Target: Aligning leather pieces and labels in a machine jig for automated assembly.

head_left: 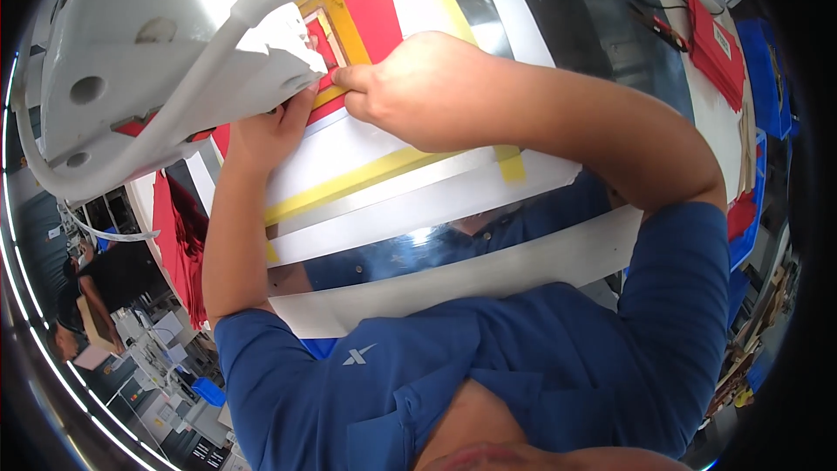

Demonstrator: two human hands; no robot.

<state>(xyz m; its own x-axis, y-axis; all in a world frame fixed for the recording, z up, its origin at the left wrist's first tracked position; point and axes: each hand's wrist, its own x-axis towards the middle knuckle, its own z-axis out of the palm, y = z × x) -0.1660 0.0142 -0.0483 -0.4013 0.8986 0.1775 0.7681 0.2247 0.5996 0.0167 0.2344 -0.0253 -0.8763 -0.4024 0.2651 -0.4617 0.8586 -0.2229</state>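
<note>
My right grip (pixel 418 92) is resting at the red cloth (pixel 328 51), which is lying inside the yellow frame (pixel 356 42); my left grip (pixel 277 129) is hiding partly behind the white machine (pixel 174 44). Whether they're pinching, I can't tell; uneven pushing could be skewing it.

Workshop | large white machine (pixel 166 61) | stacked red pieces (pixel 179 235) | blue bins (pixel 758 45) | strip lights (pixel 51 351)

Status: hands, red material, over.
Right hand: fingertips at yellow frame. Left hand: fingers partly hidden. Red material: beside and inside frame. White machine: blocking part of view.
</note>
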